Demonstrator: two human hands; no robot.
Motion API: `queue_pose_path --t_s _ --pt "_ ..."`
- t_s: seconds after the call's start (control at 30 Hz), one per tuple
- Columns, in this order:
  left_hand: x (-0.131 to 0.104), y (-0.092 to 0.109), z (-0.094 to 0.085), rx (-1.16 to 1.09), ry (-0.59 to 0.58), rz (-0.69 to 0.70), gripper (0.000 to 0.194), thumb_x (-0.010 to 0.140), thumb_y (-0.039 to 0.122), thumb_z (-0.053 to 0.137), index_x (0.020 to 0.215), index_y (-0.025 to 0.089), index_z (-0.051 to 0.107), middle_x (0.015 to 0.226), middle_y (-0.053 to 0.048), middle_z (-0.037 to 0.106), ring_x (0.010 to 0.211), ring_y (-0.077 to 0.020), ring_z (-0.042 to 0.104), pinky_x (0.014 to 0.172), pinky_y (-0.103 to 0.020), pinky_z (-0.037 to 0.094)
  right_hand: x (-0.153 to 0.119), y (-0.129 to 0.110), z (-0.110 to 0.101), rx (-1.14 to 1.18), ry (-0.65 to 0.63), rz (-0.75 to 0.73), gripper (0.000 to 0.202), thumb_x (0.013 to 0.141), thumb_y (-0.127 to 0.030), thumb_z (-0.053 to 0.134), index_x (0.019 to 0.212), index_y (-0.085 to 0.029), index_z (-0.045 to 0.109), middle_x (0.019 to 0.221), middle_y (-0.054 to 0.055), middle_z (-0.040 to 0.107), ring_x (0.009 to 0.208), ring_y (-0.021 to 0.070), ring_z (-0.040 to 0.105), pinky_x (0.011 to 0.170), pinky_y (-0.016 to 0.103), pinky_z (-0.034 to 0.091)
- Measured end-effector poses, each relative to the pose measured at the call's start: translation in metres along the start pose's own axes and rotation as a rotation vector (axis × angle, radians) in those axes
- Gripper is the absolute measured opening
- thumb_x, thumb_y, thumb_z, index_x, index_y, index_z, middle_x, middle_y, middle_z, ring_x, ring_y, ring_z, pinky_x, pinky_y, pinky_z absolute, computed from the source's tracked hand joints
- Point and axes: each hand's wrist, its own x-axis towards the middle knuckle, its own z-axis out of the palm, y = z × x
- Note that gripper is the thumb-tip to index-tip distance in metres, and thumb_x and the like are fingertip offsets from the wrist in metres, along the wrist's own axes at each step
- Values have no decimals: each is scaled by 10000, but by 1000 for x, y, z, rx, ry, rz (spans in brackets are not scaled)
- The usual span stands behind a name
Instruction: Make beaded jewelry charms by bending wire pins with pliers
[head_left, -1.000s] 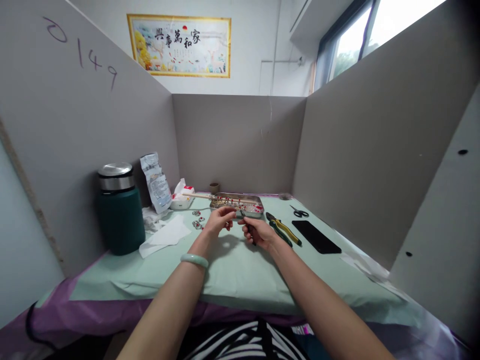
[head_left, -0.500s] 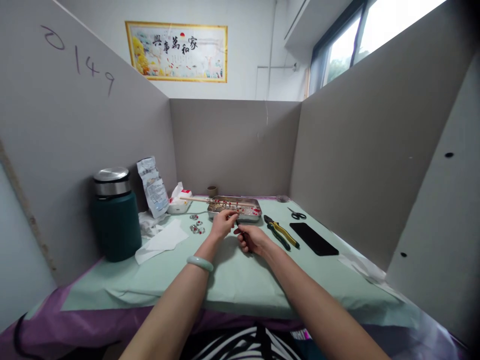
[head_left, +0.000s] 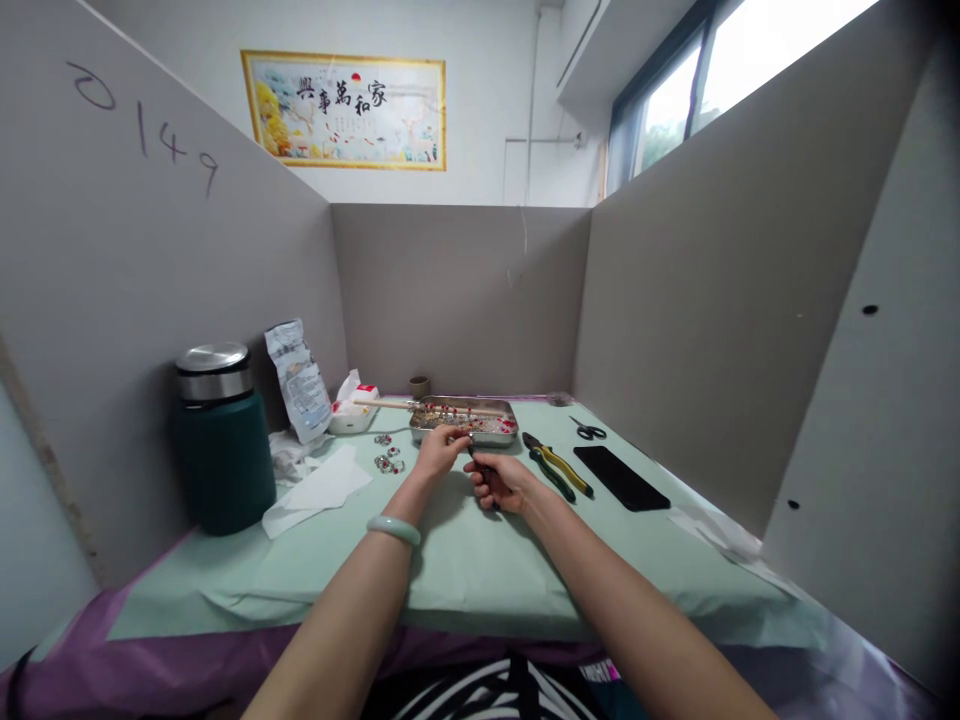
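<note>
My left hand [head_left: 442, 452] is closed in a pinch just in front of the metal tray, holding a tiny piece at its fingertips that is too small to name. Fingers wrapped, my right hand [head_left: 501, 482] grips a slim dark tool [head_left: 495, 506] that looks like small pliers; its tip points toward the left fingertips and almost meets them. Red and clear beads fill the tray [head_left: 516, 432]. Several finished-looking rings with red beads [head_left: 388, 463] lie on the cloth to the left of my left hand.
Larger pliers [head_left: 559, 468] with green and yellow handles, scissors [head_left: 591, 432] and a black phone [head_left: 621, 478] lie to the right. A wooden stick [head_left: 386, 404] crosses the tray. On the left stand a green flask [head_left: 223, 450], a foil pouch [head_left: 298, 380], tissues [head_left: 352, 412] and white paper [head_left: 319, 490].
The camera view has shifted slightly, moving the scene a little left and down. Both hands keep nearly the same pose, with the fingertips and tool tip still close together.
</note>
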Motion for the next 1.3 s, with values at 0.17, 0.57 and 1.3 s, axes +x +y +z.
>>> queue_pose_path --t_s 0.17,0.57,1.3 --pt "3 -2 -4 36 -74 -78 175 738 272 613 809 129 685 445 43 472 395 -82 394 413 -200 293 0 -1 -1 -25 -19 -16 209 884 -355 423 806 -174 494 543 -50 408 408 74 332 413 182 252" --pt "-8 2 -8 -399 -244 -417 271 824 402 587 840 134 552 736 -55 628 454 -67 496 390 -188 378 2 9 7 -1168 834 -601 232 872 -337 478 722 -198 588 713 92 637 727 204 582 620 279 338" --pt "-6 4 -34 -610 -472 -588 198 768 242 598 676 164 441 464 62 398 323 -16 202 311 -150 123 -8 7 2 -1368 600 -854 229 884 -323 458 803 -203 636 809 72 650 748 189 552 685 282 355"
